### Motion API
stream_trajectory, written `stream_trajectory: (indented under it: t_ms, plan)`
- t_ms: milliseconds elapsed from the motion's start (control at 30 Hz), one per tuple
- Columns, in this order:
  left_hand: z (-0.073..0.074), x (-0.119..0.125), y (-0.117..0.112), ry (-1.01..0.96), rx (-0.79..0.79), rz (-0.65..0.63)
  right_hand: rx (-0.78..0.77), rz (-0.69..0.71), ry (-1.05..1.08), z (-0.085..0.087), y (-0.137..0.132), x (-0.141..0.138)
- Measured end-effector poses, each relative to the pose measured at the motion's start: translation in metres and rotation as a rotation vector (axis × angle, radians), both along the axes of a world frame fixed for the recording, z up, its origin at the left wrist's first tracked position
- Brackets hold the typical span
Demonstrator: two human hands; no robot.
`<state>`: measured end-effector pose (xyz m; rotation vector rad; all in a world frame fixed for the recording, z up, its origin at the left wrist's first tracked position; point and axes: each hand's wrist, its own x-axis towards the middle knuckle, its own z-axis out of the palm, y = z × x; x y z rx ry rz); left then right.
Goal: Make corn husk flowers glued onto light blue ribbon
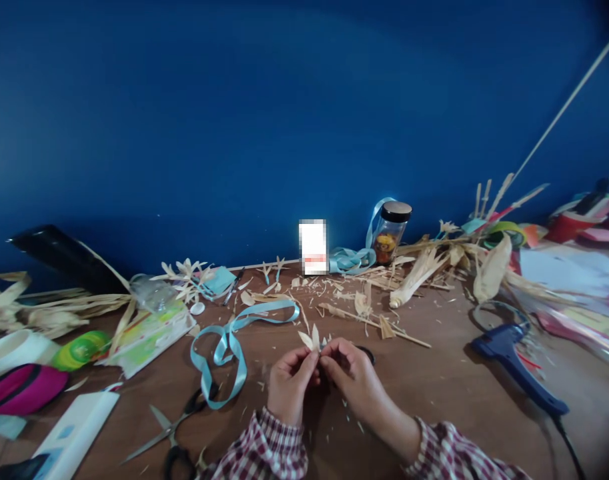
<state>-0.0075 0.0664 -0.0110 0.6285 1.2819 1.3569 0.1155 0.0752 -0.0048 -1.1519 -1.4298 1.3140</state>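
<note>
My left hand (290,380) and my right hand (352,377) meet over the brown table (434,387), both pinched on a small cluster of pale husk petals (312,339) that sticks up between the fingertips. Plaid sleeves cover both wrists. A light blue ribbon (229,347) loops on the table just left of my left hand. Open scissors (172,433) lie near the front edge, left of my left sleeve. Something small and dark (368,353) shows just behind my right hand.
A blue glue gun (514,363) lies to the right with its cord running off the front. A dark-lidded jar (390,230) and more ribbon stand by the blue wall. Dried husks (424,267) and scraps litter the back; packets, tape and a pink pouch (22,388) crowd the left.
</note>
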Motion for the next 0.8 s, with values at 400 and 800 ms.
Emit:
stream_trajectory:
  t_ms: [400,800]
  plan:
    - [-0.0045,-0.0042,0.0004,0.011,0.001,-0.080,-0.025,-0.009,0.053,0.0064,-0.0017,-0.0015]
    - [0.0019,0.0011,-0.0009,0.008,0.013,-0.022,-0.011,-0.011,0.023,0.0079,-0.0022,-0.0018]
